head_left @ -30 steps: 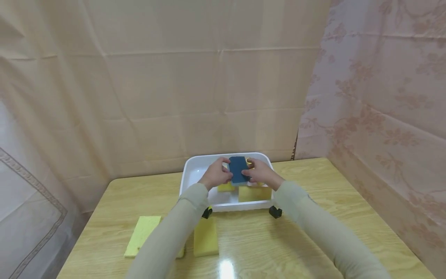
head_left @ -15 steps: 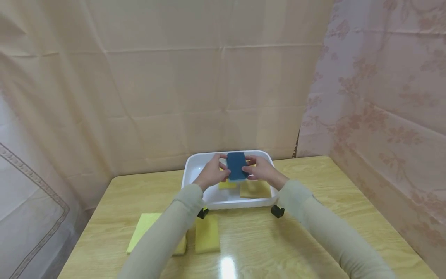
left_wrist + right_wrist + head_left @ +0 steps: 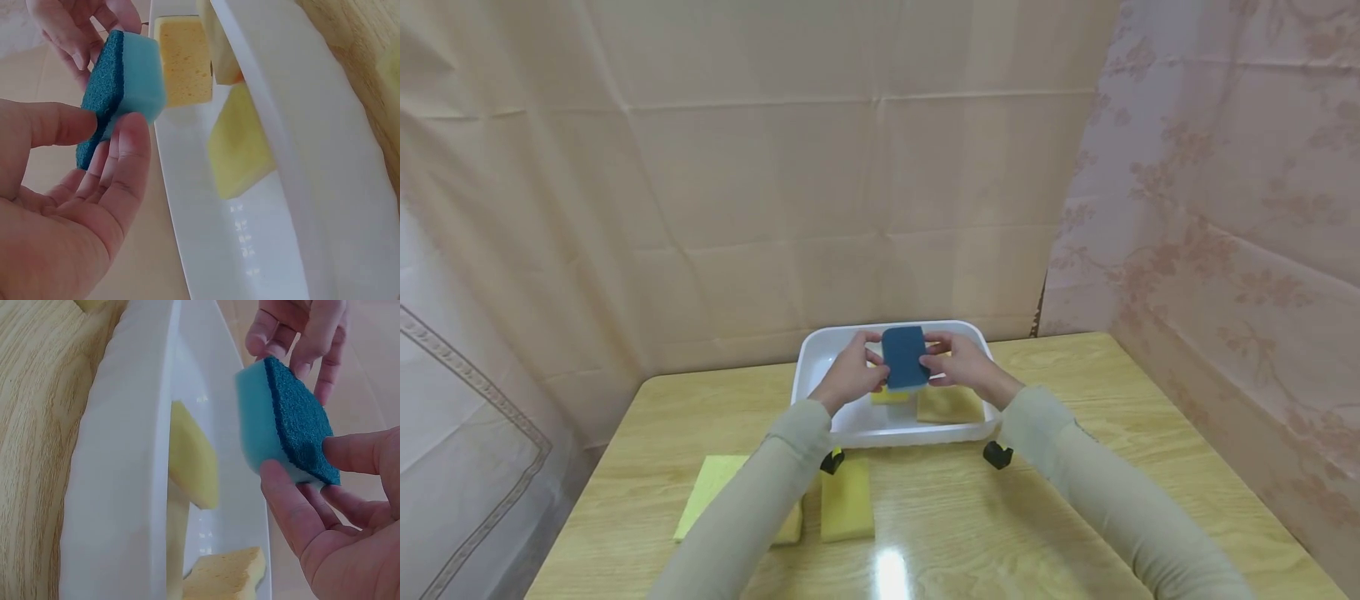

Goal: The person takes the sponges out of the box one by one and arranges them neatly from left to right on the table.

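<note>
Sponge (image 3: 903,357), plain blue: left hand (image 3: 848,374) and right hand (image 3: 967,366) pinch it.

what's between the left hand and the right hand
In the head view, a blue scouring sponge sits between the left hand and the right hand, gripped by both.

It looks like a curtained-off corner; home or workplace cannot be told. On the head view's clock face, a wood-grained table (image 3: 955,508) lies at six, beige curtain (image 3: 760,183) at twelve, flowered cloth (image 3: 1225,150) at two, white cloth (image 3: 460,492) at eight.
</note>
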The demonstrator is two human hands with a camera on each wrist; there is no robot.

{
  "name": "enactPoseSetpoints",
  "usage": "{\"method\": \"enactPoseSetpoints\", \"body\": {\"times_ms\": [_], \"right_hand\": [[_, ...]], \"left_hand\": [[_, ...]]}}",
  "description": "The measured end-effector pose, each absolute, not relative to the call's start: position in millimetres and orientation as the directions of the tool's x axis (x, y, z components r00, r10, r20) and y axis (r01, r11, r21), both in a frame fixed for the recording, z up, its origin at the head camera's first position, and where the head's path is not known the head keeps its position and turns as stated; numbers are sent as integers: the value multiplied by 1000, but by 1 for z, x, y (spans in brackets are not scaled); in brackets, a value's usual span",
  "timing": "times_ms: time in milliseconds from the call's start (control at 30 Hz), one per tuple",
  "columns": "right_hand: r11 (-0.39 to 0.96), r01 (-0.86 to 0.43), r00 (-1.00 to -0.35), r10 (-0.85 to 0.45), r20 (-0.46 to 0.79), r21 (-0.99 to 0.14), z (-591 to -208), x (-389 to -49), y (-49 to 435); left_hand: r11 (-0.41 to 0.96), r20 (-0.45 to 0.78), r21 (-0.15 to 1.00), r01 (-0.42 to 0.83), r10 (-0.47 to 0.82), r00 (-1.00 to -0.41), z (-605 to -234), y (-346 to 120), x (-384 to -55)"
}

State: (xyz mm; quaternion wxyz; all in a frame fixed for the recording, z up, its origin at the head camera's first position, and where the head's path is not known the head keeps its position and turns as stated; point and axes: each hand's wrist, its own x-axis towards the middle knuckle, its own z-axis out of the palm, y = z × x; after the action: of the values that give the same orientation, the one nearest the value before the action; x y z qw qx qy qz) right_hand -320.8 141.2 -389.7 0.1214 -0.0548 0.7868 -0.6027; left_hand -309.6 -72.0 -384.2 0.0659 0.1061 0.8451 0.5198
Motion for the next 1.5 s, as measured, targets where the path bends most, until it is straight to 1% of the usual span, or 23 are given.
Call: {"method": "enactPoseSetpoints", "body": {"times_ms": [200, 300, 433, 567, 700, 900, 1100, 1500], "right_hand": [[255, 86, -960, -237, -148, -963, -386, -316, 140], [234, 84, -962, -235, -141, -969, -385, -314, 138], [201, 73, -964, -238, -121, -977, -386, -311, 136], [208, 54, -962, -251, -107, -977, -385, -307, 135], [209, 48, -960, -260, -103, -977, -385, -304, 135], [178, 71, -953, -279, -119, -982, -387, -298, 134], [184, 79, -952, -279, -129, -980, -386, -292, 134], [191, 65, -950, -288, -120, -979, -382, -280, 133]], "left_hand": [[380, -10, 921, 81, 230, -973, -387, -71, -307], [356, -6, 932, 73, 215, -977, -388, -71, -303], [364, 0, 929, 71, 192, -981, -391, -72, -297], [378, 19, 922, 87, 178, -984, -392, -74, -290], [356, 32, 930, 96, 182, -983, -392, -76, -287], [285, 12, 956, 69, 198, -980, -395, -81, -280], [235, -2, 971, 47, 206, -979, -394, -86, -270], [221, -17, 975, 29, 204, -979, -395, -91, -261]]}}
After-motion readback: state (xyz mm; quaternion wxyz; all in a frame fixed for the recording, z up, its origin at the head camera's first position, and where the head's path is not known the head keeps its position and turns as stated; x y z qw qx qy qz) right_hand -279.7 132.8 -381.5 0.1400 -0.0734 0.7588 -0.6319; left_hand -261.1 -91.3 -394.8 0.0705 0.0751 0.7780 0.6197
